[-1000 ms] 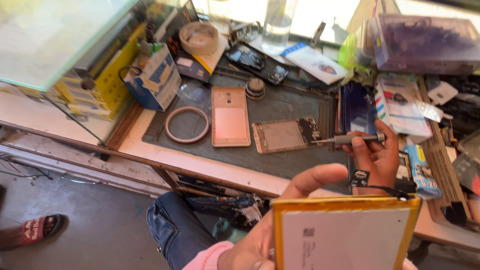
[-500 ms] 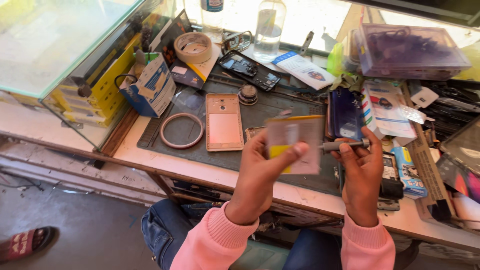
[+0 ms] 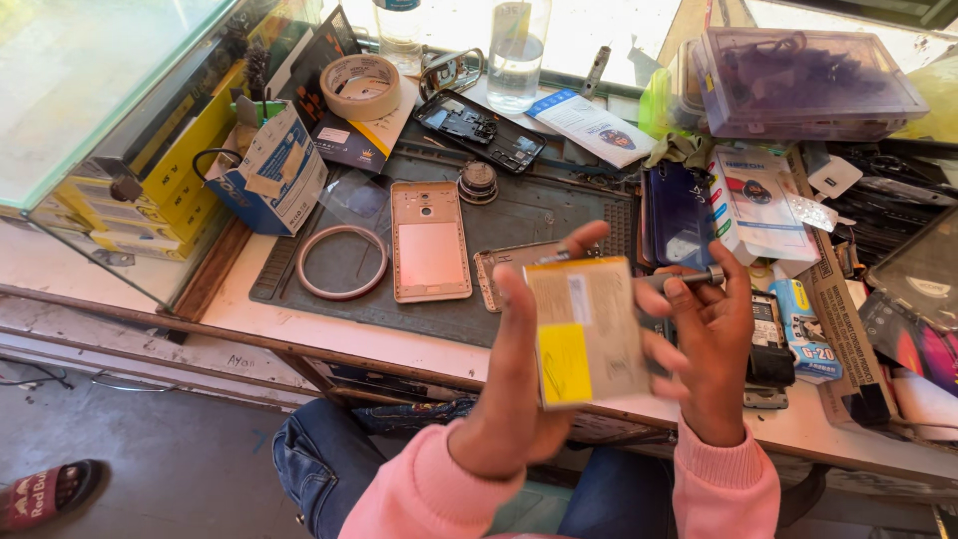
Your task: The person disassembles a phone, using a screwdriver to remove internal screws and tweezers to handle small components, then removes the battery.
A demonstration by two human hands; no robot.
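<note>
Left hand (image 3: 519, 399) pinches the flat rectangular phone battery, silver with a yellow patch (image 3: 584, 334), upright above the bench's near edge.
Thumb on the battery's left edge, fingers behind it; I judge an edge grip safest here, keeping pressure off the flat faces. Right hand (image 3: 714, 349) is closed round a slim metal-shafted screwdriver (image 3: 689, 279), its fingertips touching the battery's right side. I would keep the tool tip pointed away from the cell. Below and beyond: dark grey rubber work mat (image 3: 559, 205) carrying a rose-gold phone back cover (image 3: 429, 242), a brown ring of tape (image 3: 342, 262) and a partly hidden phone frame (image 3: 514, 262). Open room lies on the mat's near strip and the pale wooden bench edge (image 3: 329, 334). Right side is crowded: dark blue phone (image 3: 679, 215), white printed packets (image 3: 763, 205), clear plastic parts box (image 3: 798, 85). A glass of water (image 3: 517, 55) stands at the back, well apart.
</note>
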